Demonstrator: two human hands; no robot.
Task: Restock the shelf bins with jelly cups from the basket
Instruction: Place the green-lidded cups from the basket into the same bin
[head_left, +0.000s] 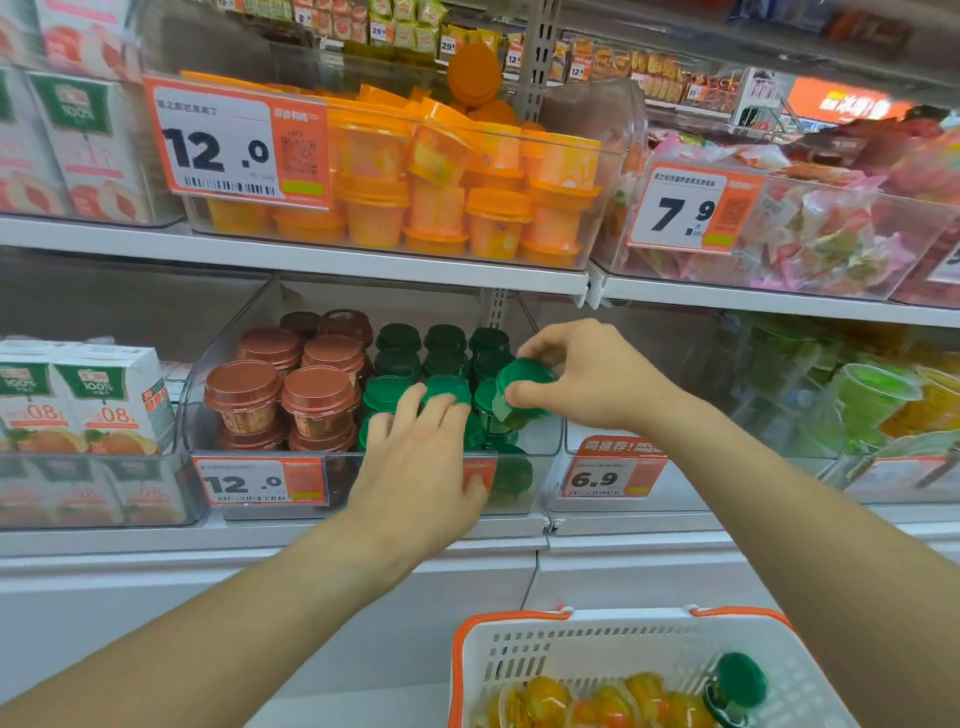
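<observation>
My right hand (582, 374) grips a green-lidded jelly cup (522, 387), tilted, over the right end of a clear shelf bin (205, 374) on the lower shelf. That bin holds brown-lidded cups (243, 387) on its left and green-lidded cups (387, 392) on its right. My left hand (421, 467) reaches over the bin's front wall, its fingers resting on the front green cups. At the bottom right, the white basket (561, 654) with orange trim holds one green-lidded cup (735, 686) and several orange fruit jelly cups (545, 701).
The upper shelf carries a clear bin of orange-lidded cups (467, 208) and a bin of wrapped sweets (810, 228). Juice cartons (78, 395) stand left of the lower bin. To the right a bin (883, 405) holds green and yellow cups. A white shelf ledge (260, 540) runs below.
</observation>
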